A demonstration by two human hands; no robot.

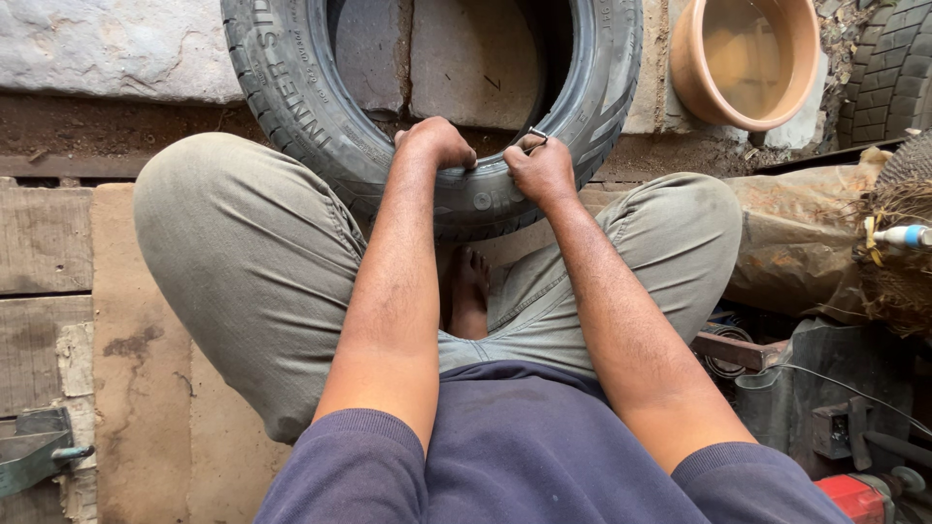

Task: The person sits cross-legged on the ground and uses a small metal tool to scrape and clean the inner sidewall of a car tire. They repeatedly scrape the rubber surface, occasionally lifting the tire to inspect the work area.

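A black tyre (pixel 456 116) stands upright on the ground between the seated person's bent knees, leaning toward a stone wall (pixel 107 44). The left hand (pixel 437 144) curls its fingers over the tyre's lower inner rim in a closed grip. Just beside it, the right hand (pixel 540 167) also clutches the rim, and a small metal piece shows at its fingertips. A terracotta-coloured basin (pixel 746 58) sits upper right; a red tool (pixel 859 495) lies lower right.

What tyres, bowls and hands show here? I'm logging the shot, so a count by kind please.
Tyres: 2, one gripped, one at the top right corner
Bowls: 1, orange
Hands: 2, left hand, right hand
Total: 5
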